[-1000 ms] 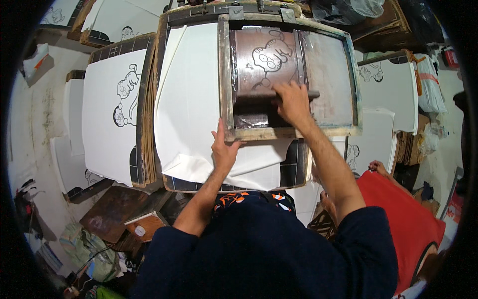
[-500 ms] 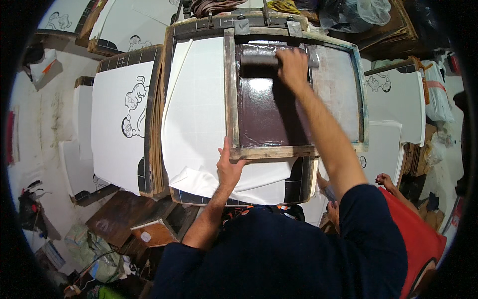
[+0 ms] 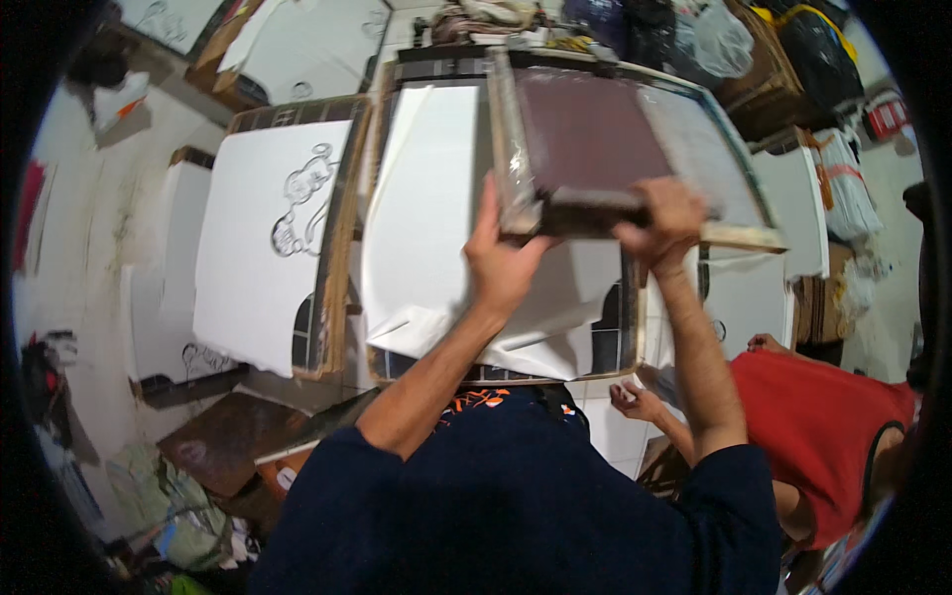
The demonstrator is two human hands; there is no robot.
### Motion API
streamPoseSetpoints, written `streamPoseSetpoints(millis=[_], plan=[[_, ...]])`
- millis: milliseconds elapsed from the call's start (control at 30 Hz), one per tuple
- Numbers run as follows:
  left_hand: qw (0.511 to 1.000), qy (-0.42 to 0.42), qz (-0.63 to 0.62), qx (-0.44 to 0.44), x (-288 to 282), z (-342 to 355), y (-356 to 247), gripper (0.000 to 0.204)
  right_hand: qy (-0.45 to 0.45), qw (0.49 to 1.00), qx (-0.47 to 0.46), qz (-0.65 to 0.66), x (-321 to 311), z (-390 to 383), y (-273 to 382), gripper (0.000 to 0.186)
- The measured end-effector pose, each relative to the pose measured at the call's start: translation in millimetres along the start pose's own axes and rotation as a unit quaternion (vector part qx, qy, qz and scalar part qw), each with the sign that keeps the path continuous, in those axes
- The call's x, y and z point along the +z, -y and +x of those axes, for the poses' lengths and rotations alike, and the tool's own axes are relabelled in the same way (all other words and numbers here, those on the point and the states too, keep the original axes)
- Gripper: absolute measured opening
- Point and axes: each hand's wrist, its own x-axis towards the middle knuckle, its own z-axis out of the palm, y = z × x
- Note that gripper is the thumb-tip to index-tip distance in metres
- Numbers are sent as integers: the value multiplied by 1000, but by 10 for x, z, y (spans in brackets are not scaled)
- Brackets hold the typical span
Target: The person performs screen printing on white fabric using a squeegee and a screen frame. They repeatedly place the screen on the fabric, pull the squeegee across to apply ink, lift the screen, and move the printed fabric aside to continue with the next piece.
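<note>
A wooden screen-printing frame [image 3: 512, 139] with dark maroon mesh [image 3: 595, 124] is hinged at the far edge of a black board [image 3: 617, 317]. Its near side looks raised off the white fabric [image 3: 421, 218] spread on the board. My left hand [image 3: 501, 270] is closed around the frame's near left corner, thumb along the near side. My right hand [image 3: 669, 223] grips the right end of a dark squeegee [image 3: 590, 206] at the near end of the mesh. Motion blurs that hand and the squeegee.
On the left, another board holds a white cloth [image 3: 263, 238] printed with a black cartoon outline. More printed boards stand around. A person in a red top [image 3: 818, 436] is at the right, one hand [image 3: 640, 404] near my right forearm. Plastic bags [image 3: 722, 45] lie at the back right.
My right hand has drawn the squeegee from the far end of the mesh to the near end. The frame's near side has risen, with my left hand on its corner.
</note>
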Motion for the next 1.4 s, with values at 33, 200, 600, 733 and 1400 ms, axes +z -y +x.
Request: streamPoseSetpoints(millis=[33, 200, 600, 733, 1400], plan=[[996, 6, -60, 69, 20, 155, -140, 103, -15, 1000, -24, -8, -64, 300, -109, 49], [976, -24, 111, 183, -993, 1040, 135, 70, 10, 998, -22, -50, -364, 1572, -456, 51], [697, -33, 679, -228, -4478, -1443, 2267, 67, 145, 988, 30, -33, -329, 2918, -1401, 102], [630, 103, 753, -159, -4398, -1233, 1916, 79, 55, 997, -15, -49, -185, 3132, -1646, 91], [739, 150, 651, -82, -3923, -743, 1447, 100, 92, 989, 108, -43, -663, 2535, -645, 80]])
